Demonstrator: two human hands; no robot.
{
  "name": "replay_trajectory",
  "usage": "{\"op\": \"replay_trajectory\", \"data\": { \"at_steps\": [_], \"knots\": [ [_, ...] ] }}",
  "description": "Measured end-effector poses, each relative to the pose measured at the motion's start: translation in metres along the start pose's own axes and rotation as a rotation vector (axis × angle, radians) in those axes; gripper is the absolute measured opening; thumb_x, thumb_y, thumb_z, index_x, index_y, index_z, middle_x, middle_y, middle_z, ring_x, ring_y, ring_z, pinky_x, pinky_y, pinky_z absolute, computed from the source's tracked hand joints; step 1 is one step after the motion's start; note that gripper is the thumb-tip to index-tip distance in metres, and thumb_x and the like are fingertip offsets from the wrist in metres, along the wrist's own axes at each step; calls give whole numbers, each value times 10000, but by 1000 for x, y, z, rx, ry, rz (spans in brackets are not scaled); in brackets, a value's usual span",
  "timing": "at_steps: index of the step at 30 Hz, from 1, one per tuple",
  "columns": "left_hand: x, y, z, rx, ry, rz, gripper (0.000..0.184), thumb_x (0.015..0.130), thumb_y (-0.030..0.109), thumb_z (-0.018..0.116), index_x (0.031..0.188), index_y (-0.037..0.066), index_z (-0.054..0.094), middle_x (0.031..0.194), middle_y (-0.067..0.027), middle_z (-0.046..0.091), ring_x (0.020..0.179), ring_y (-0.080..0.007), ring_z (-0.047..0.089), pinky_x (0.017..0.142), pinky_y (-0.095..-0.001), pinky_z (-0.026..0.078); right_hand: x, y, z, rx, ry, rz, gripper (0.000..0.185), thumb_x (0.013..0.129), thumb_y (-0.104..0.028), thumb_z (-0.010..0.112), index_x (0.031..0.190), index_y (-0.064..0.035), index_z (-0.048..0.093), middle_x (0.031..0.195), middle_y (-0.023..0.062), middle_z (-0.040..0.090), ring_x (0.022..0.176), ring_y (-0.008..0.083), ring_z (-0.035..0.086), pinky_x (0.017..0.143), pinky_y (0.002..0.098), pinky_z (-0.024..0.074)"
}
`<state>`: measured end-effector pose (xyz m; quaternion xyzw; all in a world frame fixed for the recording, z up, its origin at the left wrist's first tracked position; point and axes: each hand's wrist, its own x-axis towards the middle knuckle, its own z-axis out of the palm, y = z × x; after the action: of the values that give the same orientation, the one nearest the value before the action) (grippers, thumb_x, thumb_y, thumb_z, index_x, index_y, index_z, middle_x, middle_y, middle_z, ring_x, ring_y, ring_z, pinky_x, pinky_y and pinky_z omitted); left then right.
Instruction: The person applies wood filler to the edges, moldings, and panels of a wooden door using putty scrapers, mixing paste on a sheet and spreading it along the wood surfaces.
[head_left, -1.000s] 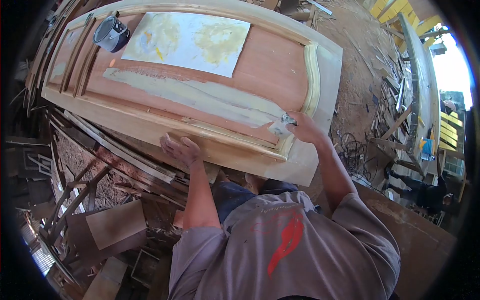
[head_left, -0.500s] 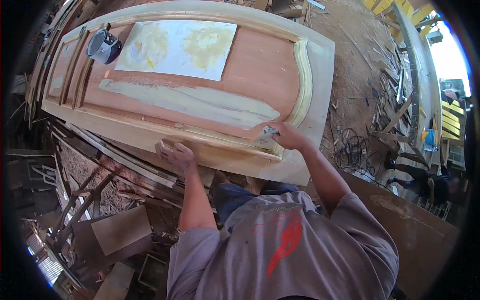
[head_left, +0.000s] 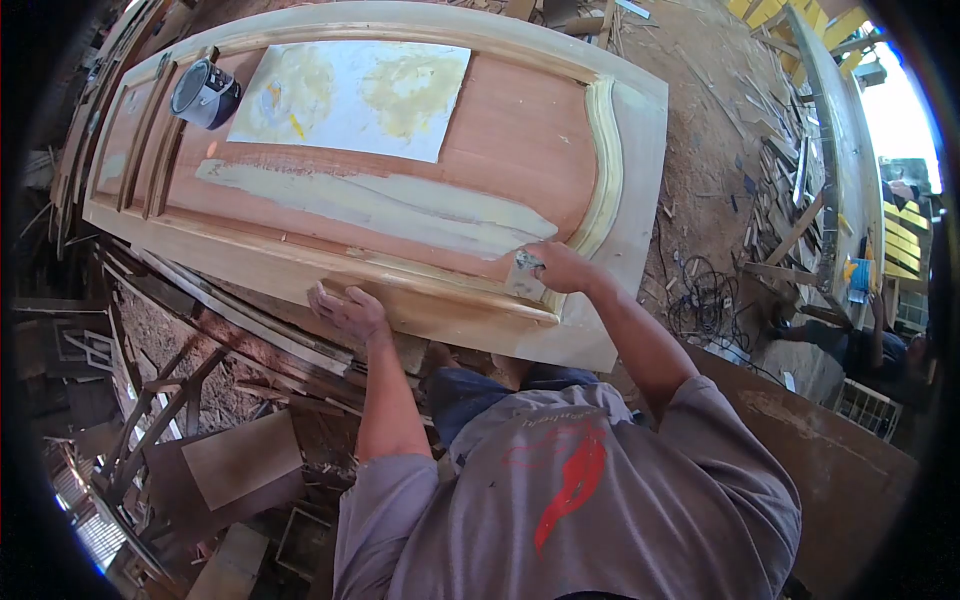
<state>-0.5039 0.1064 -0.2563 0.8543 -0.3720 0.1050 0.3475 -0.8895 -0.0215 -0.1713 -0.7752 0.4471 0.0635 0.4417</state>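
A wooden door (head_left: 520, 120) with raised mouldings lies flat in front of me. At the near right corner of its panel, my right hand (head_left: 563, 268) is closed around a putty knife (head_left: 523, 278), its blade against the near moulding. A long strip of pale filler (head_left: 385, 208) is smeared along the reddish panel, just beyond the knife. My left hand (head_left: 350, 312) rests on the door's near edge with its fingers apart, holding nothing. Farther back on the panel lies a white sheet (head_left: 345, 95) with yellowish smears.
A dark paint can (head_left: 205, 95) stands on the door left of the sheet. Cables (head_left: 705, 300) and wood scraps (head_left: 785, 170) litter the ground at right. Timber lengths (head_left: 250, 315) lie below the near edge. Another person (head_left: 870, 345) is at far right.
My right hand and the putty knife have shifted slightly left along the near moulding. My left hand stays at the door's edge. The person at far right has changed posture.
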Motion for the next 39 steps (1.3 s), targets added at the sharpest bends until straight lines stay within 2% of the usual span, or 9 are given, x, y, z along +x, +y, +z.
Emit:
{"op": "replay_trajectory", "data": {
  "at_steps": [5,8,14,17,23,26,29,34,39],
  "knots": [
    [0,4,-3,10,-22,-28,569,910,153,528,1418,-94,458,1475,-324,451,1429,-492,390,1202,-628,327,-10,-6,-18,48,17,88,395,895,-79,656,1284,-17,641,1158,263,716,1138,456,663,978,522,519],
    [2,3,-4,9,-31,-4,572,914,151,528,1422,-98,451,1485,-321,443,1434,-495,382,1207,-628,321,-11,-3,1,60,119,-42,407,899,-86,662,1300,-19,640,1183,262,709,1152,452,658,983,519,518],
    [2,8,-8,4,-30,13,584,919,162,526,1440,-87,442,1496,-317,433,1433,-492,377,1207,-620,318,-1,8,-26,46,-148,-9,459,907,-121,733,1340,-9,631,1181,212,716,1109,333,684,1004,407,517],
    [1,6,-6,15,-32,-3,610,925,187,531,1462,-82,428,1500,-316,428,1431,-491,376,1206,-617,317,-12,26,-40,231,110,-44,392,917,-96,727,1291,-5,648,1135,122,724,1072,209,657,989,364,509],
    [-3,-3,-1,-6,-31,-46,647,963,273,551,1494,-74,426,1547,-295,416,1478,-455,362,1231,-581,290,-57,-6,-71,738,235,-49,234,985,-73,690,1210,-12,661,1052,-1,698,1005,125,633,921,320,503],
    [-4,-6,-7,29,-83,-21,692,985,343,543,1519,-72,395,1567,-299,392,1497,-443,338,1243,-562,272,-83,-25,-76,967,273,-108,311,1001,-73,686,1305,-23,640,1141,15,711,1063,97,634,983,296,481],
    [-2,-2,-14,-49,-75,-117,566,963,269,600,1418,-56,508,1481,-299,478,1441,-438,409,1221,-567,316,-106,-55,-75,1177,351,-208,309,1008,-71,679,1310,-23,640,1167,28,722,1090,108,652,991,304,492],
    [11,115,-110,-755,-332,-16,224,911,125,761,1084,8,681,1242,-170,698,1222,-333,637,1107,-441,472,-118,-103,-63,1210,466,-297,237,1002,-59,712,1230,-21,661,1131,13,726,1021,89,659,904,281,523],
    [-5,221,-204,-799,-439,154,357,858,136,874,1126,10,676,1269,-149,696,1208,-273,643,1084,-400,481,-127,-148,-49,1095,493,-370,218,1013,-44,698,1223,3,663,1112,19,716,1006,86,658,887,280,553]
  ]
}}
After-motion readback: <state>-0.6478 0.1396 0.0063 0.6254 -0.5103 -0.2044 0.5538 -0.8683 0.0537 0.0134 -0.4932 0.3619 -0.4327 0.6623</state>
